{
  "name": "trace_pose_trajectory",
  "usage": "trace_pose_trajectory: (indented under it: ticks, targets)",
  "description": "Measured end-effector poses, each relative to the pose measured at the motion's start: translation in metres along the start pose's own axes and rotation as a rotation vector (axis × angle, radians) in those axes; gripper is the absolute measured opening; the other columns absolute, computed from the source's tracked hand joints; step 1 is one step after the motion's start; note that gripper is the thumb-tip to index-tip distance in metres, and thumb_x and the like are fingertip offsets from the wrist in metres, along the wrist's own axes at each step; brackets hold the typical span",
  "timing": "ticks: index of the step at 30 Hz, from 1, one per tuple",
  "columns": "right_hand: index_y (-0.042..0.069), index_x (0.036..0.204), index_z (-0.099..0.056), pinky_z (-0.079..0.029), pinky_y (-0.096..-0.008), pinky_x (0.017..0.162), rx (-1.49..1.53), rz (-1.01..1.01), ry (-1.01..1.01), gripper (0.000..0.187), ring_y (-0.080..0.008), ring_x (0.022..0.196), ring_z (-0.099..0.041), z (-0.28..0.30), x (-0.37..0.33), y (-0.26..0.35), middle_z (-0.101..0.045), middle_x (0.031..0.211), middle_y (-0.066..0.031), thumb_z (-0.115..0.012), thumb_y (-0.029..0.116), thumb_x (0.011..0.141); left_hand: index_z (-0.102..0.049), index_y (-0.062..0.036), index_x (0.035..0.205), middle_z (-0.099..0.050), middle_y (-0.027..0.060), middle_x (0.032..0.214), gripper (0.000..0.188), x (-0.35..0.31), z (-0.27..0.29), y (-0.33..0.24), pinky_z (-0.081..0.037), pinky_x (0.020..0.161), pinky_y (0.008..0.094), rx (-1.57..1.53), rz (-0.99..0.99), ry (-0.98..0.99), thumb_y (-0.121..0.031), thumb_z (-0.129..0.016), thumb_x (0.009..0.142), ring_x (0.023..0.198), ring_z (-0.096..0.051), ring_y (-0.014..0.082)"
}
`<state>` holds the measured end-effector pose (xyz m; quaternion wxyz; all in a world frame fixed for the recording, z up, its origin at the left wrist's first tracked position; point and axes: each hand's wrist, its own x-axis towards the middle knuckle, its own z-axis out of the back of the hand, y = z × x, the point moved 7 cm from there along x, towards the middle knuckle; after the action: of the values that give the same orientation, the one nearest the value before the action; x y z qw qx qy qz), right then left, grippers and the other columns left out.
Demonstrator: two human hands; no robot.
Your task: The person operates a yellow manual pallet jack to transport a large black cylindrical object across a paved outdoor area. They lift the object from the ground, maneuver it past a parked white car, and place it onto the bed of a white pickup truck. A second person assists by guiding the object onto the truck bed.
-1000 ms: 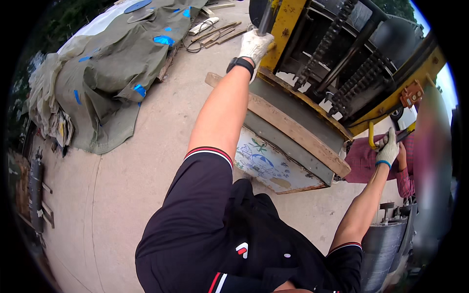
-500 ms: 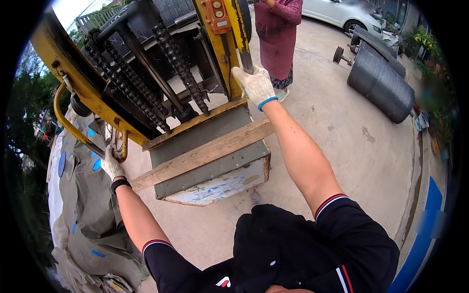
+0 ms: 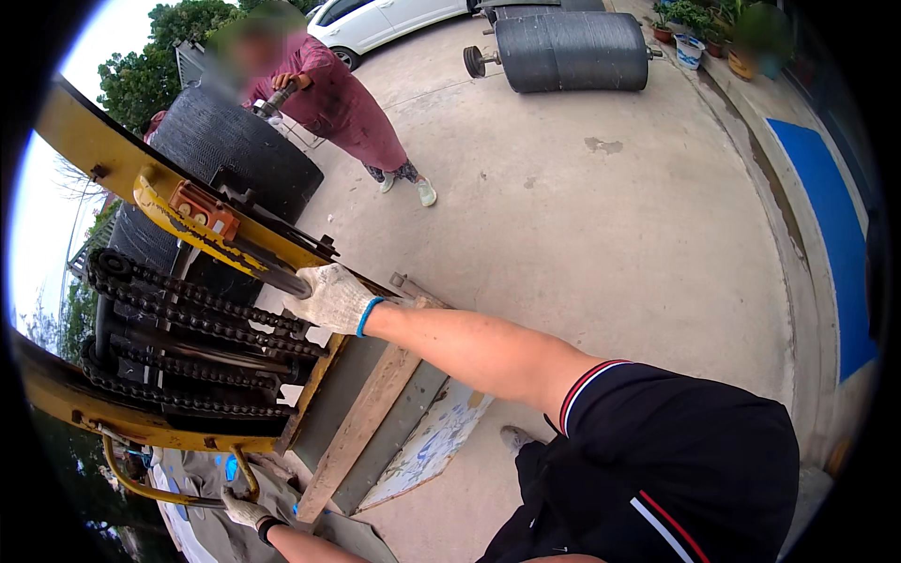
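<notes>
My right hand, in a white knit glove with a blue cuff, is closed round the worn metal end of a yellow handle on a yellow lift truck. My gloved left hand grips the lower handle on the truck's other side; its fingers are partly hidden. Between the handles, black lifting chains run along the mast. A wooden plank lies across the truck's grey base, above a white panel with a blue pattern. An orange push-button box sits beside the right handle.
Beyond the mast is a large black roller, where another person in a maroon smock holds its shaft end. Another black roller lies on the concrete, near a white car. Potted plants and a blue strip line the right.
My view has swung, so the truck now appears farther left and tilted. Both hands stay on the handles. The other person and the black roller beyond the mast show more fully.
</notes>
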<state>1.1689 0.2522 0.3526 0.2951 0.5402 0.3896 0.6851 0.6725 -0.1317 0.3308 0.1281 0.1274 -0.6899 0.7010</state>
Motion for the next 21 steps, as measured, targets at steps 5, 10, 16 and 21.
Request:
trace_pose_trajectory:
  ticks: [5, 10, 16, 21]
  targets:
    - [0.003, 0.097, -0.063, -0.051, -0.0470, 0.077, -0.061, 0.231, -0.072, 0.031, -0.0403, 0.081, -0.065, -0.001, 0.000, -0.007, -0.067, 0.081, -0.0194, -0.060, 0.033, 0.091, -0.062, 0.0032, 0.085, -0.052, 0.0068, 0.067, 0.034, 0.031, -0.005, 0.029, -0.040, 0.051, 0.0344, 0.261, -0.142, -0.073, -0.031, -0.066, 0.089, 0.058, -0.048, 0.0191]
    - [0.006, 0.091, -0.065, -0.053, -0.0453, 0.060, -0.279, 0.513, -0.099, 0.018, -0.0319, 0.066, -0.065, -0.016, -0.013, 0.004, -0.059, 0.077, -0.0160, -0.065, 0.023, 0.089, -0.065, 0.0036, 0.094, -0.046, 0.0032, 0.068, 0.039, 0.008, -0.015, 0.009, -0.041, 0.053, 0.0326, 0.120, 0.031, -0.132, -0.034, -0.068, 0.084, 0.059, -0.047, 0.0181]
    - [0.003, 0.099, -0.063, -0.052, -0.0370, 0.054, -0.005, 0.365, -0.125, 0.020, -0.0295, 0.060, -0.065, 0.005, -0.003, 0.001, -0.063, 0.073, -0.0120, -0.071, 0.017, 0.086, -0.066, 0.0026, 0.095, -0.056, 0.0072, 0.079, 0.035, 0.005, -0.026, -0.001, -0.043, 0.051, 0.0313, -0.009, 0.066, -0.137, -0.029, -0.070, 0.081, 0.059, -0.052, 0.0189]
    - [0.005, 0.104, -0.060, -0.054, -0.0376, 0.055, 0.042, 0.333, -0.209, 0.027, -0.0307, 0.059, -0.066, 0.002, -0.003, 0.007, -0.066, 0.070, -0.0117, -0.073, 0.011, 0.081, -0.055, -0.0037, 0.075, -0.043, 0.0011, 0.057, 0.019, -0.017, -0.025, -0.019, -0.040, 0.047, 0.0313, -0.142, 0.078, -0.122, -0.014, -0.068, 0.085, 0.045, -0.041, 0.0143]
